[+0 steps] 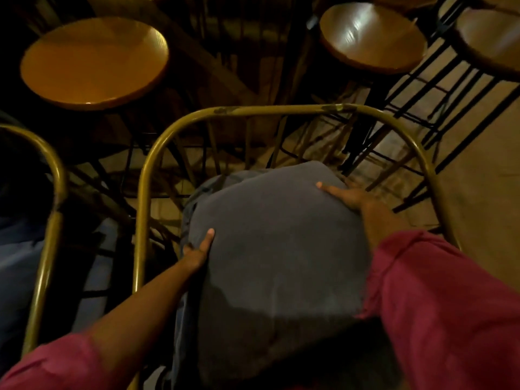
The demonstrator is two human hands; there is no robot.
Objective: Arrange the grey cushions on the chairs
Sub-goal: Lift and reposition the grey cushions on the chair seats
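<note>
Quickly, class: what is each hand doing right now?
Left hand: closed on the left edge of the soft grey fabric cushion.
Right hand: closed on the cushion's far right corner.

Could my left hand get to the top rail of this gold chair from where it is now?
Probably yes: the left hand grips the grey cushion at its left edge, and nothing stands between it and the chair's top rail.

Head-worn view, looking steeply down, close over chair (253, 114)
</note>
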